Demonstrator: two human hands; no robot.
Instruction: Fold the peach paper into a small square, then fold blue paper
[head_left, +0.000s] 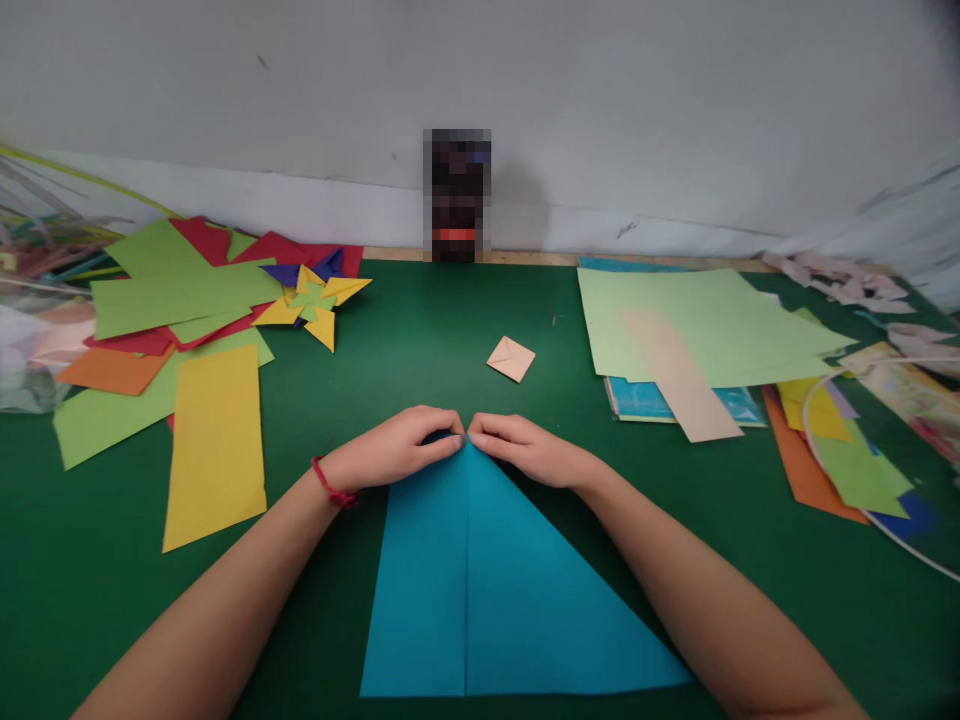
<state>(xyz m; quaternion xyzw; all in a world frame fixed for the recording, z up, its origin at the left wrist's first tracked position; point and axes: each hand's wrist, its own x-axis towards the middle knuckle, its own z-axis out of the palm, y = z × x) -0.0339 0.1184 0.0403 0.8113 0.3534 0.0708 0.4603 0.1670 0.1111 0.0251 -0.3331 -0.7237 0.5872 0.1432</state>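
A large sheet of blue paper (pixel 517 600) lies in front of me, with a straight line running down it from the top point. Its right side slants to a corner at the lower right; its left part is nearly upright. My left hand (pixel 409 440), a red cord bracelet (pixel 334 488) at its wrist, pinches the paper's top between thumb and fingers. Right beside it, my right hand (pixel 521 445) pinches the same top point from the other side. The fingertips almost meet and cover the very tip of the paper.
On the green table (pixel 420 350) sits a small folded peach paper square (pixel 511 359). Leftward are a yellow paper strip (pixel 217 440), a folded paper star (pixel 311 300) and coloured sheets. A pale green sheet (pixel 697 320) lies right. A pixelated object (pixel 457 195) stands by the wall.
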